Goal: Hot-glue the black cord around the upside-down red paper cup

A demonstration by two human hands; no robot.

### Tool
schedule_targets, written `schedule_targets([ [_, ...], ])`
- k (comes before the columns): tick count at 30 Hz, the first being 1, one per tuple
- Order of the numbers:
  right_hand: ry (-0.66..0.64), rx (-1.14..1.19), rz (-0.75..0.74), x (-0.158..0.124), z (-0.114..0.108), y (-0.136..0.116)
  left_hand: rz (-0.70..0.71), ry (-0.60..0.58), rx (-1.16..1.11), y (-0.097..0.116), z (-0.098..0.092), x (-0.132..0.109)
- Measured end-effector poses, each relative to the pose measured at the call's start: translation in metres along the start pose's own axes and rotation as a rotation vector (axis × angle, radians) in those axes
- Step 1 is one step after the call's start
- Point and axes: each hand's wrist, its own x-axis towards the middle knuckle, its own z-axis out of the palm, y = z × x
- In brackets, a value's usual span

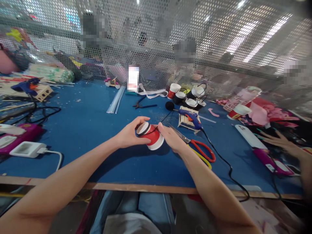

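Observation:
My left hand (131,134) is closed around a red paper cup (155,137) with white ends, held tilted just above the table. Black cord (166,116) circles the cup near its narrower end, and a length of it runs up to a small black ball (170,105). At the cup's right side my right hand (172,138) is closed, its thumb pressed where the cord passes; its other fingers are partly hidden. Scissors (203,150) with red and yellow handles lie beside my right wrist.
A blue glue gun (191,117) rests on a stick stand, its cable trailing right. Several cups (180,95), pliers (146,105), glue sticks (116,101) and a phone (133,79) are farther back. Another person's hand (278,141) is at right, near a power strip (270,162).

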Motion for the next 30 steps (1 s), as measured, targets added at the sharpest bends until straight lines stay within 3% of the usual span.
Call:
schedule_targets([
  [3,0.029,0.394,0.02,-0.0022,0.0068,0.002,-0.033,-0.042,-0.048,0.0008,0.0033,-0.0013],
  [5,0.114,0.462,-0.018,-0.0042,0.0092,0.0009,-0.065,-0.051,-0.05,-0.0002,0.0042,-0.0012],
  [12,0.267,0.342,-0.154,-0.0066,0.0075,-0.0017,-0.094,-0.072,-0.012,-0.0032,0.0053,-0.0012],
  [30,0.304,0.068,-0.164,-0.0045,0.0068,0.0048,-0.055,-0.084,-0.107,-0.0001,0.0103,-0.0031],
])
